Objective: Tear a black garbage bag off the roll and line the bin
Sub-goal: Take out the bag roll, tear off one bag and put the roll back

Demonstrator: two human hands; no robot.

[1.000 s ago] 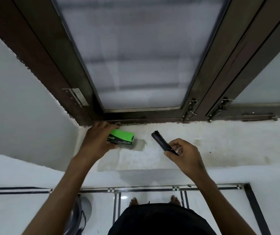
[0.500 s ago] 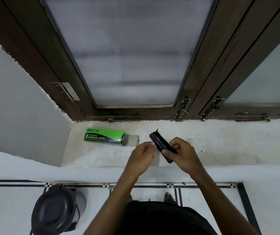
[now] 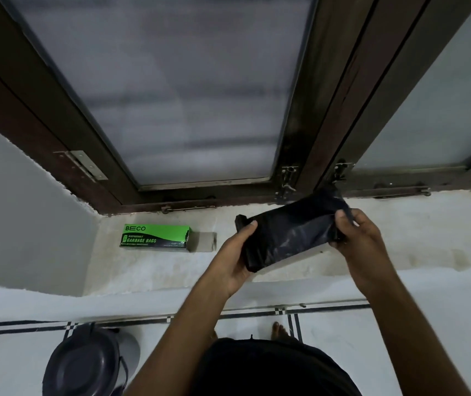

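Hands, left (image 3: pixel 233 260) and right (image 3: pixel 362 241), grip black bag (image 3: pixel 288 234); green box (image 3: pixel 155 236) on sill, bin (image 3: pixel 86 364) below.

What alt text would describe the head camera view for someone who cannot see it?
Two hands, the left hand and the right hand, stretch a partly unrolled black garbage bag roll above a white windowsill. A green bag box lies on the sill; a dark lidded bin stands on the floor below.

Green box (image 3: pixel 155 236) reads "BECO" and "GARBAGE BAGS"; smaller print illegible
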